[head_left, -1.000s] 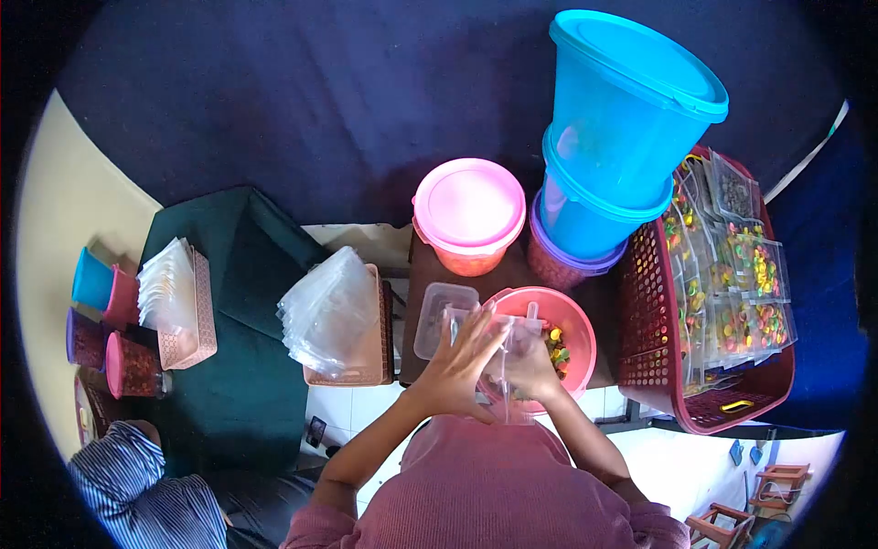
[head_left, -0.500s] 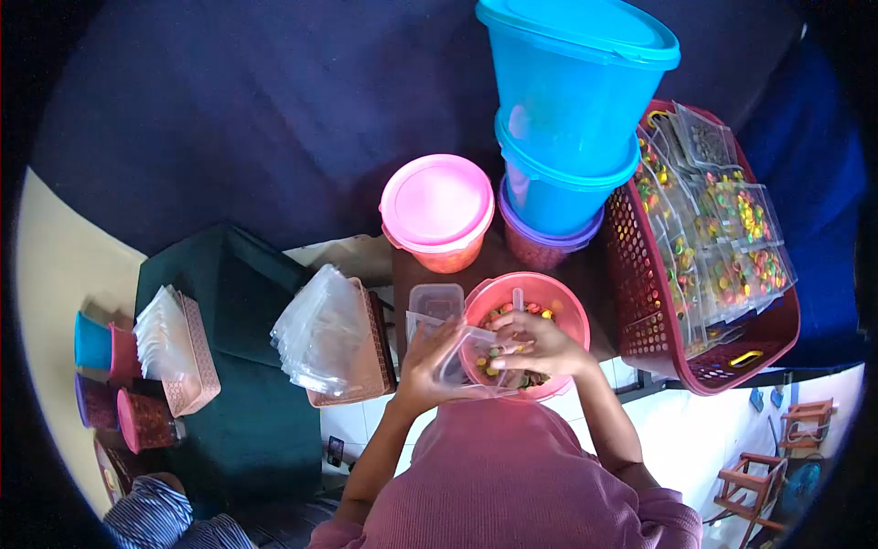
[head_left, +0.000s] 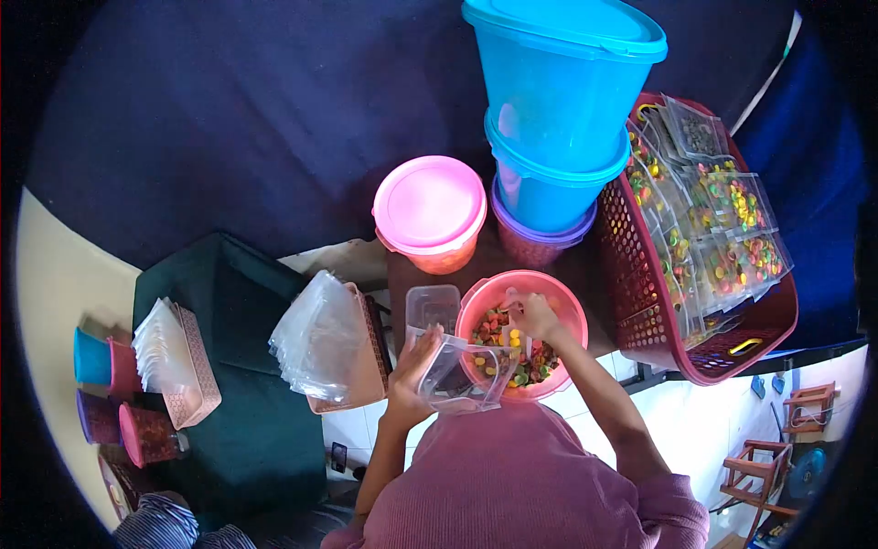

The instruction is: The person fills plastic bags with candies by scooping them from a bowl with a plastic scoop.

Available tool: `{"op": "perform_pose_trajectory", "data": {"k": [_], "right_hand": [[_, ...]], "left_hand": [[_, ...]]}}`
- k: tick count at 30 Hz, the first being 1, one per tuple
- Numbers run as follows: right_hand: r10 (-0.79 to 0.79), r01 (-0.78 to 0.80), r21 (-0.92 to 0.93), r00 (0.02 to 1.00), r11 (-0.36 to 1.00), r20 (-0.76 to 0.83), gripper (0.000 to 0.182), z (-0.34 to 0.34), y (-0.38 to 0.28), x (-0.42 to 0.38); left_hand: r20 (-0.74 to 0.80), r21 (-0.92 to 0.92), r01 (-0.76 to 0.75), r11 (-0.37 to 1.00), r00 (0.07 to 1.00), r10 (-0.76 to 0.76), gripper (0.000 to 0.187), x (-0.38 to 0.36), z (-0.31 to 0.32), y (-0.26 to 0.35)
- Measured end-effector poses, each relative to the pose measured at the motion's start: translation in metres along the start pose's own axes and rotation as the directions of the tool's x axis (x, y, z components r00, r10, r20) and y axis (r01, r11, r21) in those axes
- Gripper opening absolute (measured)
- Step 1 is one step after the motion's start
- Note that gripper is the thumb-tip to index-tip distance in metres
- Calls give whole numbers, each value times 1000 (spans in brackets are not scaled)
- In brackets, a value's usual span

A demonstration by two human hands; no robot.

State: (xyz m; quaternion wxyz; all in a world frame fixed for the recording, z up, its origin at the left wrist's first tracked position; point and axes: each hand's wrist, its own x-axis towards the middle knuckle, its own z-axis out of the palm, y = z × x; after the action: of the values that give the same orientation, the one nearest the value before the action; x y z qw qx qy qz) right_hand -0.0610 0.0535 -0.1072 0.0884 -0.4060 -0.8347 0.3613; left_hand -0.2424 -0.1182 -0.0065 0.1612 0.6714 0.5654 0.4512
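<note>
My left hand is closed on the edge of a clear plastic pouch, whose mouth gapes beside the tub. My right hand reaches into an open pink tub. Its fingers are closed round what looks like the handle of a translucent scoop, mostly hidden by the hand. Small round pieces in red, yellow, green and brown fill the tub's lower part; their exact kind is not clear. A small clear plastic container stands just left of the tub.
Behind are a pink-lidded tub and stacked blue tubs on a purple-lidded one. A maroon basket of filled pouches stands right. Left are a basket of empty pouches and another basket. A person's striped clothing shows lower left.
My right hand has moved from beside the pouch up into the tub and closed on the scoop's handle. My left hand has shifted slightly, still holding the pouch.
</note>
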Motion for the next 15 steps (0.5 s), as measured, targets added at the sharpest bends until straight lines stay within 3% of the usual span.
{"op": "perform_pose_trajectory", "data": {"k": [1, 2, 4, 5, 7, 8, 10, 13, 15], "right_hand": [[-101, 114, 105, 987, 988, -122, 19, 1, 0, -1], [-105, 117, 103, 988, 988, -113, 19, 1, 0, -6], [-430, 466, 117, 870, 877, -240, 19, -21, -24, -27], [-434, 468, 118, 871, 876, -231, 19, -30, -35, -38], [-168, 230, 209, 946, 951, -277, 27, -47, -55, -61], [-171, 231, 207, 947, 951, -272, 27, -55, -64, -69], [-62, 281, 343, 845, 896, -531, 33, -69, -79, -81], [-43, 352, 409, 799, 842, -600, 34, -94, -84, -97], [85, 416, 516, 712, 749, -697, 28, -107, -98, -108]], "left_hand": [[20, 5, 26, 1000, 999, -26, 92, -2, 1, -2], [14, 6, 33, 999, 999, -33, 92, -3, 1, -2], [32, -18, 100, 995, 995, -99, 92, -5, 3, -2], [25, -19, 106, 994, 994, -106, 92, -6, 3, -2], [72, -14, 182, 983, 981, -180, 94, -6, 4, -3], [67, -15, 185, 983, 981, -184, 94, -6, 4, -4], [108, -2, 194, 981, 975, -192, 95, -3, 6, -4], [120, 67, 179, 982, 975, -186, 96, 0, 9, -5], [95, 133, 186, 973, 975, -199, 99, 4, 11, -1]]}}
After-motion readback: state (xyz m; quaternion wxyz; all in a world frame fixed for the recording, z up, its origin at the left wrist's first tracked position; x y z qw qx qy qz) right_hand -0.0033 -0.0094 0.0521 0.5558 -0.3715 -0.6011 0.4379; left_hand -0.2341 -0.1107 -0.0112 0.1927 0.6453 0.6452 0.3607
